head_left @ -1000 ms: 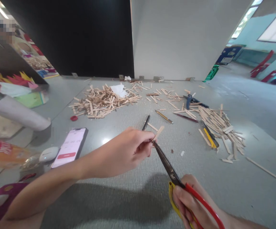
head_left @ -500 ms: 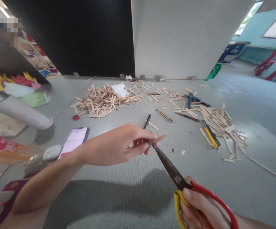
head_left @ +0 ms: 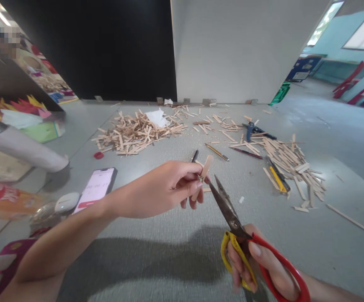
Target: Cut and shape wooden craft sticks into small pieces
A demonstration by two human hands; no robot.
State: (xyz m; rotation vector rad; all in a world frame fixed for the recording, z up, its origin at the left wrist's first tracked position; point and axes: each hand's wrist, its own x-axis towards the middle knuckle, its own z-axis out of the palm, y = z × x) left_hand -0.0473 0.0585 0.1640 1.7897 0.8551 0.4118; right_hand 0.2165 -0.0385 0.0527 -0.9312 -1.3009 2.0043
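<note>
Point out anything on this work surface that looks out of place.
A crumpled white sheet lies on the left pile of wooden sticks, odd because it is unlike the wood around it. At far right, one long stick lies apart from the right pile, as if strayed.

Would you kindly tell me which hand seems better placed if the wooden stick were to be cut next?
Probably the right hand: it holds the open scissors, pointing toward the wooden stick. The left hand is occupied holding that stick.
</note>
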